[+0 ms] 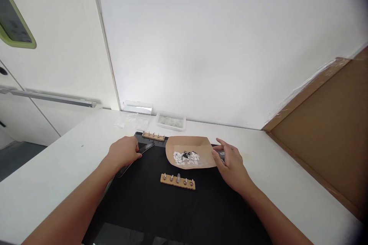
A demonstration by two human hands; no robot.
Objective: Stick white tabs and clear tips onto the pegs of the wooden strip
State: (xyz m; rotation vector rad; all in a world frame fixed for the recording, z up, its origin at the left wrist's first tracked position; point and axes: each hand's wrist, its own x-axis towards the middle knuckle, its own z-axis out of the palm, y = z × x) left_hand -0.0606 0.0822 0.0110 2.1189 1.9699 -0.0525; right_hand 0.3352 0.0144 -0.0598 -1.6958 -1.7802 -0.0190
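Note:
My left hand [125, 152] is closed around a dark, flat, narrow tool [147, 147] lying slantwise over the black mat's left edge; its exact kind is unclear. My right hand [231, 164] has its fingers apart, with the thumb at the right edge of a brown paper tray [205, 145]. White bits [178, 157] and a few black pieces [188, 154] lie in the tray. In front of it is a wooden strip [177, 182] with a row of metal pegs; a small translucent cap [178, 178] stands on its middle peg.
A second pegged wooden strip [153, 136] lies at the mat's [172, 214] back left. Behind are a translucent tub [171, 125] of pale contents, clear plastic bags [129, 120] and a clear box [138, 107] by the wall. A brown cardboard panel [324, 122] stands to the right.

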